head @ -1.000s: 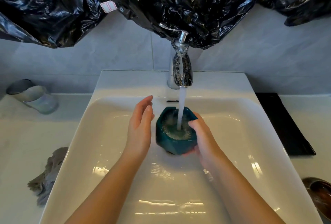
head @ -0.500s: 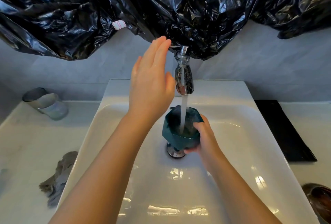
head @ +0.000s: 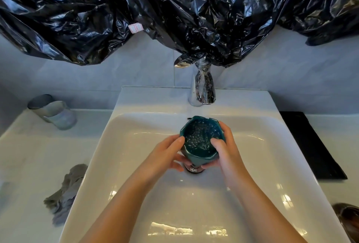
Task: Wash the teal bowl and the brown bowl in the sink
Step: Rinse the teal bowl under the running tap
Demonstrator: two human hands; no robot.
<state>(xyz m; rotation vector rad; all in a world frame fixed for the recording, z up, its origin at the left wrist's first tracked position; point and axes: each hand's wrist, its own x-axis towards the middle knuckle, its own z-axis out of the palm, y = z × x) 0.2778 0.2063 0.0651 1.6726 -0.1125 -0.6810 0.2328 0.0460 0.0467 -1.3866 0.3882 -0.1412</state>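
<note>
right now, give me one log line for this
step: washing teal bowl | left hand: grips side | right hand: grips rim | tap: no stream | brown bowl: right counter

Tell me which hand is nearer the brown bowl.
Right. The right hand grips the teal bowl on the side toward the brown bowl at lower right; the left hand grips its opposite side, farther away.

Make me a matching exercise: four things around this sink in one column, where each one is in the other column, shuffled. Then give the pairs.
Things
1. teal bowl
2. brown bowl
3. grey cloth
4. glass tumblers

Places
A. on the counter, left of the sink, towards the front
B. held by the left hand and the right hand over the sink
C. on the counter, back left
D. bottom right corner of the view

Pairs: 1-B, 2-D, 3-A, 4-C
</note>
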